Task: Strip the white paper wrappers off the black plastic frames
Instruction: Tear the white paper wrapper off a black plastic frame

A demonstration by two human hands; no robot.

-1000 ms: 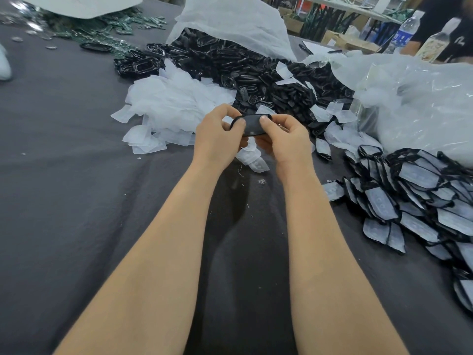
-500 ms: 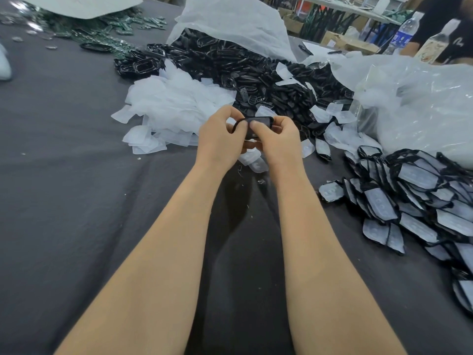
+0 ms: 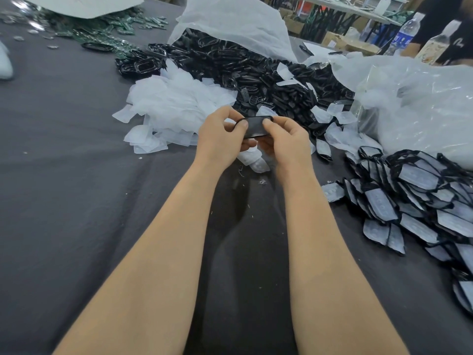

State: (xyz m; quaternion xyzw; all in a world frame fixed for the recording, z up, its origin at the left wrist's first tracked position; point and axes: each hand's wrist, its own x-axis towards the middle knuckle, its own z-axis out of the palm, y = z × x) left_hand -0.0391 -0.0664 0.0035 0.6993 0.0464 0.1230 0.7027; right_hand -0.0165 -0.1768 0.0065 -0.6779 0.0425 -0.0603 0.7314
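From the head camera, both forearms are reaching forward over the dark grey tabletop, and the two hands are meeting above its middle. The left hand is pinching the left end of one black frame between thumb and curled fingers, while the right hand is pinching the right end the same way. The frame is being held level and off the cloth; whether a wrapper is covering it cannot be told. Just beyond the hands, a heap of loose white wrappers is lying to the left, touching a large pile of bare black frames that is spilling out from under a white bag. To the right, near the right forearm, a pile of wrapped frames is lying spread on the tabletop, with a clear plastic bag sitting behind it. A few wrappers are lying under the hands. At the far left, small green parts are lying scattered, and a water bottle is standing at the far right.
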